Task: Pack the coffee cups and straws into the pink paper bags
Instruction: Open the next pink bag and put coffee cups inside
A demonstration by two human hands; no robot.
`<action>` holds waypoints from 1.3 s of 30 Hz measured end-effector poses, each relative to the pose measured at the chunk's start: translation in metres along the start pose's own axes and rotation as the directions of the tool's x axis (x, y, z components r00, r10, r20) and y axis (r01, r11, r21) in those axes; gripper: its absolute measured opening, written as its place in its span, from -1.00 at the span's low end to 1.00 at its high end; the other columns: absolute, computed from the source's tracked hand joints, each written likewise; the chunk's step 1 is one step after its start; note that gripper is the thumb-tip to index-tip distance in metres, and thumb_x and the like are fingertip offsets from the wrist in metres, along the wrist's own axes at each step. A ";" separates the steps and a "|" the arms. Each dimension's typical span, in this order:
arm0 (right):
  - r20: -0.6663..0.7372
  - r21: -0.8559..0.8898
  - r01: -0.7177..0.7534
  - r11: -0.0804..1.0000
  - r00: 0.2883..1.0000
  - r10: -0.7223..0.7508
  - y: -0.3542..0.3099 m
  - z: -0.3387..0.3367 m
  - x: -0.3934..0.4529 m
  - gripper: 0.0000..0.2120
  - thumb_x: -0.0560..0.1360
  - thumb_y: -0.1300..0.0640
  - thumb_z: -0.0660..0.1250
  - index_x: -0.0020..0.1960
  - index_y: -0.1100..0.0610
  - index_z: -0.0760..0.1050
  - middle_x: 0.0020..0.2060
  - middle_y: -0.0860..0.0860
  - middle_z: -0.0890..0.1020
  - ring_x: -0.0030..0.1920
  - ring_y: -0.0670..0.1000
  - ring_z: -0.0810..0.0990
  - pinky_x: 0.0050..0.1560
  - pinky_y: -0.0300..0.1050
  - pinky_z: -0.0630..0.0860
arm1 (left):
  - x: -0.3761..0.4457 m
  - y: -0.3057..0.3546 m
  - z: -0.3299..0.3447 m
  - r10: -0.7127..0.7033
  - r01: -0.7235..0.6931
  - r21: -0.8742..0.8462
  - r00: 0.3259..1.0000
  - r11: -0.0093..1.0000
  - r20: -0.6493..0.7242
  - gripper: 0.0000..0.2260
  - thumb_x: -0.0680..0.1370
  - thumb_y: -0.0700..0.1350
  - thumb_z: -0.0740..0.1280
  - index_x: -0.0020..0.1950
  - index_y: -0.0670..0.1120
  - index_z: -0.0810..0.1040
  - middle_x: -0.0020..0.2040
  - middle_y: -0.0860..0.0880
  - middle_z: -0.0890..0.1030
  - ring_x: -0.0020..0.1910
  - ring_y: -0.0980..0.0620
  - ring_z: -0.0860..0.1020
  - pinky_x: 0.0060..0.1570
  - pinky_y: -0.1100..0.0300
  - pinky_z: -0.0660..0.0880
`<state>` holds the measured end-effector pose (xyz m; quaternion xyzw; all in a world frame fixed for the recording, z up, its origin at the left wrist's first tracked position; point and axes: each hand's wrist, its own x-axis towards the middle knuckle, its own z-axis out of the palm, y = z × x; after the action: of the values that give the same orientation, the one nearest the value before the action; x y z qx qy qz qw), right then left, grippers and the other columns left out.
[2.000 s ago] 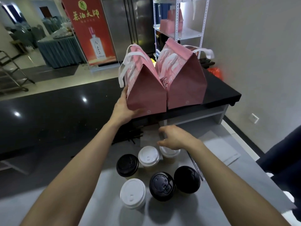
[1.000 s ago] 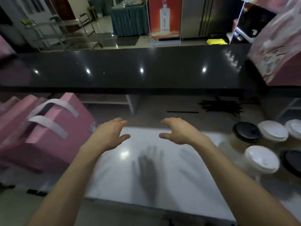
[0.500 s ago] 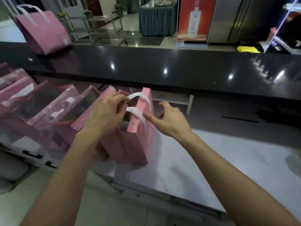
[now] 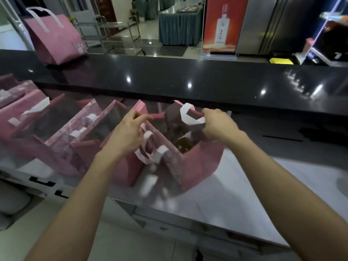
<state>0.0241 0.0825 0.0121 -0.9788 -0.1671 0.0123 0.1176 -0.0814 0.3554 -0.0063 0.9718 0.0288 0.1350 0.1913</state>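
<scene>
A pink paper bag (image 4: pixel 199 164) with white handles stands on the white worktop (image 4: pixel 254 187), its mouth spread wide. My left hand (image 4: pixel 130 132) pinches the bag's near-left rim. My right hand (image 4: pixel 218 123) grips the far-right rim beside a white handle. The inside of the bag is dark and blurred; I cannot tell what lies in it. Black straws (image 4: pixel 318 134) lie on the grey shelf at far right. No coffee cups are in view.
Several more pink bags (image 4: pixel 60 129) stand open in a row to the left. A closed pink bag (image 4: pixel 56 38) sits on the black counter (image 4: pixel 188 80) at back left. The worktop's front edge runs below my arms.
The bag, half a second ago narrow and nearly flat, is now pulled wide open. My right hand has moved right and shut on the far rim; my left hand still holds the near rim.
</scene>
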 end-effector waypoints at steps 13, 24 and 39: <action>-0.305 0.265 -0.259 0.929 0.891 0.336 0.083 -0.005 -0.044 -0.10 0.46 -0.15 0.55 0.64 0.13 0.22 0.45 0.16 0.47 0.43 0.23 0.49 0.41 0.22 0.51 | 0.048 0.048 0.061 0.020 0.054 -0.215 0.945 0.975 0.326 -0.50 0.62 0.47 0.21 0.19 0.05 0.45 0.01 0.02 0.70 -0.10 0.02 0.72 0.02 -0.10 0.70; -0.105 0.213 -0.490 0.845 0.849 0.518 0.157 -0.005 -0.083 -0.77 0.62 0.06 0.41 -0.19 0.07 0.68 -0.30 0.04 0.69 -0.30 0.08 0.67 -0.31 0.01 0.66 | 0.063 0.106 0.104 0.272 -0.206 -0.276 0.935 0.939 0.228 -0.81 0.74 -0.02 0.33 0.24 0.24 0.37 0.11 0.02 0.66 -0.21 0.00 0.70 -0.25 -0.05 0.73; -0.261 0.242 -0.490 0.837 0.798 0.543 0.369 -0.065 -0.134 -0.79 0.58 0.00 0.47 -0.20 0.01 0.70 -0.30 -0.03 0.71 -0.27 0.01 0.67 -0.27 -0.03 0.62 | 0.068 0.312 0.208 0.375 -0.324 -0.341 0.923 0.882 0.092 -0.87 0.67 -0.09 0.46 0.20 0.08 0.67 0.08 0.14 0.71 -0.04 0.13 0.68 0.01 0.21 0.64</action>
<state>0.0217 -0.3148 -0.0131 -0.9629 0.1297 -0.1009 0.2141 0.0420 -0.0017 -0.0561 0.9244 -0.1845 0.0939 0.3202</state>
